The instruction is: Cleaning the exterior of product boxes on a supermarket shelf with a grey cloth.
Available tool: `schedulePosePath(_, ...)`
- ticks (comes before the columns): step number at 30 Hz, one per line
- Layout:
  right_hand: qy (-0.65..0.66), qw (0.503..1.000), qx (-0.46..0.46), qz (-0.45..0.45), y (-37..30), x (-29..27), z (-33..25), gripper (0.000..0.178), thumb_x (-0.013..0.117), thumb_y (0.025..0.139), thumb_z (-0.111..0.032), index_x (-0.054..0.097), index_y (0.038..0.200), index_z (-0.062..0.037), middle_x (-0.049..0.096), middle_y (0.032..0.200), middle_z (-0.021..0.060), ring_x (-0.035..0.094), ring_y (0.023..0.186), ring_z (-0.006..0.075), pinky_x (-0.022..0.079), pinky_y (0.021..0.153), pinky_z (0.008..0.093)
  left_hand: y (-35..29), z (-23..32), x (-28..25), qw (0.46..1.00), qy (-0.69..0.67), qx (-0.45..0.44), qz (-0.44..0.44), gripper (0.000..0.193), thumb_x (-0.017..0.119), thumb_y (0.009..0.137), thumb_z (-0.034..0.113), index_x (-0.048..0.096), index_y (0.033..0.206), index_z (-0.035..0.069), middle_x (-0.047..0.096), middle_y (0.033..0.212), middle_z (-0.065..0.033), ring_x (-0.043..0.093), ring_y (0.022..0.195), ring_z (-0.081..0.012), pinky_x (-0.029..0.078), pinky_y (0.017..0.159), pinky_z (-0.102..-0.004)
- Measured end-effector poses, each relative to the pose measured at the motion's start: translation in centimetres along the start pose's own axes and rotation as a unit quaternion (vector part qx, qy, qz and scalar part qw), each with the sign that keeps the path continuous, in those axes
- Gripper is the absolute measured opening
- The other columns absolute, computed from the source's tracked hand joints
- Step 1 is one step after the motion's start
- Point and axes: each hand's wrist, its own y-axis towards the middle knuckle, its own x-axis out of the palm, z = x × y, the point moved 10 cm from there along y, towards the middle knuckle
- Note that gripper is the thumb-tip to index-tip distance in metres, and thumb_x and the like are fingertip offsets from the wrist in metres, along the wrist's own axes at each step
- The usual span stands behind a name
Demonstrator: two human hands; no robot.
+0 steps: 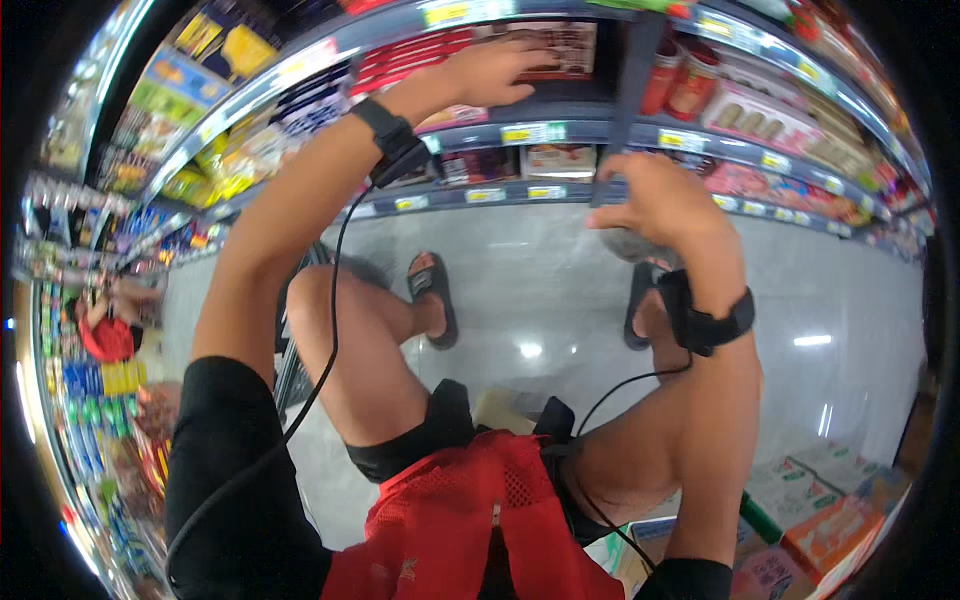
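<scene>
My left hand (pixel 497 70) reaches into the upper shelf compartment, its fingers stretched out over the front of a brown printed box (pixel 575 50). Whether the fingertips touch that box I cannot tell. Beside the wrist lies a stack of red packets (pixel 410 62). Lower down and to the right, my right hand (pixel 655 200) hangs in front of the shelf edge (pixel 570 192). Its thumb and fingers are apart, with nothing between them. Each wrist wears a black strapped device with a cable.
Red canisters (pixel 692 80) and a pink-white box (pixel 760 115) stand on the right shelf. Yellow bags (pixel 205 165) fill the left one. Stacked cartons (pixel 800 500) sit behind me at lower right. Another person in red (pixel 105 330) is at far left. Grey floor (pixel 520 260) lies between my feet.
</scene>
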Motion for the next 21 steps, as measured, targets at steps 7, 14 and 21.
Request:
schedulePosePath(7, -0.002, 0.998, -0.019, -0.064, 1.1, 2.9, -1.0, 0.055, 0.086, 0.068, -0.040, 0.067, 0.105, -0.0048, 0.069, 0.104, 0.0197, 0.065, 0.100, 0.0368, 0.051, 0.086, 0.0428, -5.4, 3.3, -8.8, 0.933, -0.053, -0.119, -0.334, 0.026, 0.058, 0.093, 0.026, 0.067, 0.108, 0.006, 0.068, 0.089, -0.0211, 0.066, 0.088, -0.0393, 0.053, 0.079, -0.0476)
schedulePosePath(14, 0.002, 0.985, -0.032, -0.172, 0.3, 6.8, -1.6, 0.058, 0.090, 0.061, -0.044, 0.062, 0.096, -0.0064, 0.066, 0.088, 0.0165, 0.064, 0.086, 0.0335, 0.049, 0.075, 0.0407, -23.2, 0.5, -14.8, 0.835, -0.065, -0.300, -0.458, 0.023, 0.059, 0.081, 0.022, 0.069, 0.087, 0.003, 0.069, 0.087, -0.0205, 0.067, 0.079, -0.0384, 0.052, 0.074, -0.0484)
schedulePosePath(21, 0.066, 0.987, -0.079, -0.122, -1.8, 5.5, -3.1, 0.044, 0.089, 0.066, -0.030, 0.060, 0.089, -0.0053, 0.060, 0.079, 0.0090, 0.057, 0.077, 0.0222, 0.046, 0.070, 0.0352, -56.5, 1.1, -10.3, 0.542, -0.122, -0.543, -0.630, 0.025, 0.062, 0.078, 0.025, 0.072, 0.083, 0.002, 0.072, 0.079, -0.0111, 0.070, 0.072, -0.0252, 0.055, 0.063, -0.0392)
